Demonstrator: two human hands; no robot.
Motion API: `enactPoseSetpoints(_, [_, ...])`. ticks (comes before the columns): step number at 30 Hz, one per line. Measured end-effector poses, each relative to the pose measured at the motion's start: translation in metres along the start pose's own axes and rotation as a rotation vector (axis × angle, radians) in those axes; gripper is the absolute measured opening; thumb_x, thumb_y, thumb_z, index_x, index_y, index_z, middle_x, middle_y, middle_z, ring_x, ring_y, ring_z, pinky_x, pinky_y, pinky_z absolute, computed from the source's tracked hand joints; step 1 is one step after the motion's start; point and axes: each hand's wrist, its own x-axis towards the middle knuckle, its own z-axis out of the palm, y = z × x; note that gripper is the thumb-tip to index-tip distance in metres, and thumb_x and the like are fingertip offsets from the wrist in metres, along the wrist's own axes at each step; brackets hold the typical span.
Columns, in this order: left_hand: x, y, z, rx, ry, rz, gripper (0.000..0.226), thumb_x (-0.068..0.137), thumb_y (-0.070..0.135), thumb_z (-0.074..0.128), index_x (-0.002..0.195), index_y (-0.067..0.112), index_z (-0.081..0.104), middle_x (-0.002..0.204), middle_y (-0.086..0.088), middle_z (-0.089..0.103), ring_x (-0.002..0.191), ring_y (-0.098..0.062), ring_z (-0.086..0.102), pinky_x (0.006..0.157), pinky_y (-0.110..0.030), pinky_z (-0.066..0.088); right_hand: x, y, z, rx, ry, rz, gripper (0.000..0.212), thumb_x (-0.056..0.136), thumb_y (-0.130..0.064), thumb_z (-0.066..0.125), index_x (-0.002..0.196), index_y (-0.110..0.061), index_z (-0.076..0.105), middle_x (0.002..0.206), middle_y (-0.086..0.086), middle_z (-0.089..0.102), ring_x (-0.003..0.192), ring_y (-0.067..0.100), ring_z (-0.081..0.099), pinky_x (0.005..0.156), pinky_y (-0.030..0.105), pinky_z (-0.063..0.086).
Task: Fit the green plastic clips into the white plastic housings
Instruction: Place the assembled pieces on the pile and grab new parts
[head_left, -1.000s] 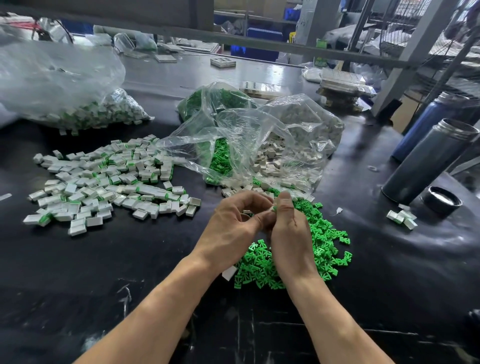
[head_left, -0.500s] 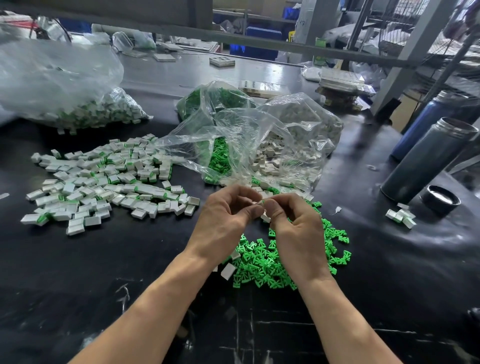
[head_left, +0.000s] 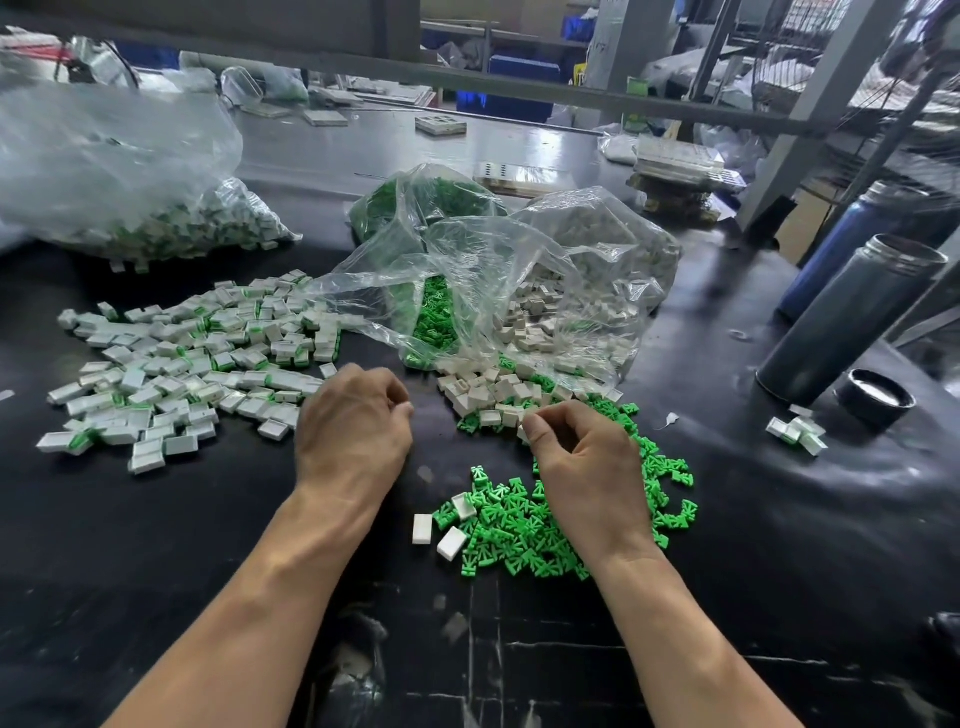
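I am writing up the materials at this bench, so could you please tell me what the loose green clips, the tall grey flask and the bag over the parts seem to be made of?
Green clips: apparently moulded plastic, uniform bright colour, slight sheen.
Grey flask: probably metal, with a brushed, dull shine and threaded rim.
Bag: thin clear plastic film, crinkled, glossy, see-through.

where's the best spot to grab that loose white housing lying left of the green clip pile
Pinch the housing across its two long sides, coming straight down from above. It lies flat on the table with bare surface around it, apart from the clips, so fingertips can likely close on both sides. The left hand seems nearer.
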Motion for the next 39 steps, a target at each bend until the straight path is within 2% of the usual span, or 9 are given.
enactPoseSetpoints(3, [0.005, -0.007, -0.004, 0.056, 0.063, -0.047, 0.011, 0.091, 0.028, 0.075, 0.100, 0.023, 0.076, 0.105, -0.006, 0.066, 0.100, -0.028, 0.064, 0.090, -0.042, 0.053, 0.000, 0.000, -0.001, -0.134, 0.013, -0.006, 0.010, 0.098, -0.035, 0.070, 0.096, -0.026, 0.075, 0.085, -0.011, 0.070, 0.080, 0.012, 0.065, 0.073, 0.035, 0.056])
enactPoseSetpoints(12, [0.001, -0.003, 0.000, -0.023, 0.111, 0.056, 0.019, 0.093, 0.022, 0.073, 0.111, 0.019, 0.070, 0.110, -0.005, 0.062, 0.104, -0.025, 0.060, 0.096, -0.041, 0.047, 0.008, 0.003, 0.004, -0.548, -0.012, -0.003, 0.019, 0.093, -0.041, 0.074, 0.110, -0.032, 0.071, 0.108, -0.007, 0.062, 0.094, 0.012, 0.055, 0.076, 0.025, 0.038])
enactPoseSetpoints(18, [-0.011, 0.013, 0.008, -0.322, -0.064, 0.158, 0.008, 0.094, 0.021, 0.073, 0.101, 0.022, 0.073, 0.095, 0.010, 0.063, 0.077, -0.006, 0.062, 0.074, -0.028, 0.059, 0.009, 0.004, 0.007, -0.492, 0.015, -0.044, 0.015, 0.093, -0.036, 0.075, 0.105, -0.028, 0.070, 0.105, -0.007, 0.064, 0.096, 0.014, 0.061, 0.077, 0.027, 0.041])
enactPoseSetpoints(21, [-0.015, 0.023, 0.010, -0.474, -0.191, 0.146, 0.001, 0.094, 0.028, 0.073, 0.095, 0.028, 0.072, 0.083, 0.013, 0.067, 0.071, 0.003, 0.064, 0.058, -0.011, 0.051, 0.007, 0.000, 0.007, -0.398, -0.012, -0.084, 0.015, 0.094, -0.033, 0.074, 0.107, -0.028, 0.071, 0.105, -0.010, 0.067, 0.093, 0.012, 0.061, 0.077, 0.027, 0.044])
enactPoseSetpoints(25, [-0.018, 0.029, 0.011, -0.739, -0.398, 0.055, 0.008, 0.094, 0.033, 0.073, 0.097, 0.026, 0.076, 0.083, 0.009, 0.075, 0.078, -0.013, 0.072, 0.063, -0.040, 0.063, 0.003, -0.007, 0.008, -0.239, -0.073, -0.169, 0.016, 0.096, -0.032, 0.073, 0.110, -0.025, 0.074, 0.105, -0.009, 0.072, 0.094, 0.013, 0.066, 0.085, 0.035, 0.057])
enactPoseSetpoints(27, [-0.018, 0.029, 0.010, -0.811, -0.464, 0.036, 0.007, 0.095, 0.027, 0.072, 0.097, 0.023, 0.078, 0.086, 0.000, 0.077, 0.078, -0.017, 0.073, 0.061, -0.036, 0.062, 0.002, -0.008, 0.007, -0.199, -0.088, -0.200, 0.016, 0.096, -0.028, 0.074, 0.111, -0.025, 0.075, 0.107, -0.010, 0.072, 0.097, 0.013, 0.067, 0.086, 0.037, 0.057])
enactPoseSetpoints(32, [-0.016, 0.026, 0.008, -0.872, -0.437, -0.049, 0.006, 0.094, 0.017, 0.073, 0.096, 0.021, 0.077, 0.086, -0.001, 0.078, 0.072, -0.015, 0.073, 0.054, -0.032, 0.059, 0.001, -0.010, 0.005, -0.150, -0.125, -0.194, 0.028, 0.094, -0.019, 0.075, 0.121, -0.028, 0.071, 0.103, -0.013, 0.071, 0.094, 0.009, 0.066, 0.088, 0.033, 0.056])
enactPoseSetpoints(36, [-0.013, 0.022, 0.011, -0.811, -0.291, -0.092, 0.012, 0.092, 0.014, 0.075, 0.096, 0.025, 0.075, 0.078, 0.010, 0.074, 0.069, 0.001, 0.066, 0.049, -0.020, 0.050, -0.001, -0.007, 0.001, -0.300, -0.301, -0.197, 0.013, 0.092, -0.042, 0.074, 0.104, -0.037, 0.072, 0.099, -0.022, 0.064, 0.092, -0.002, 0.056, 0.081, 0.018, 0.044])
enactPoseSetpoints(39, [-0.012, 0.020, 0.012, -0.797, -0.264, -0.098, 0.014, 0.092, 0.014, 0.075, 0.096, 0.027, 0.074, 0.081, 0.011, 0.074, 0.072, 0.003, 0.066, 0.057, -0.020, 0.049, -0.003, -0.006, 0.002, -0.347, -0.385, -0.187, 0.014, 0.091, -0.047, 0.074, 0.103, -0.039, 0.074, 0.098, -0.020, 0.060, 0.098, 0.002, 0.053, 0.088, 0.025, 0.043])
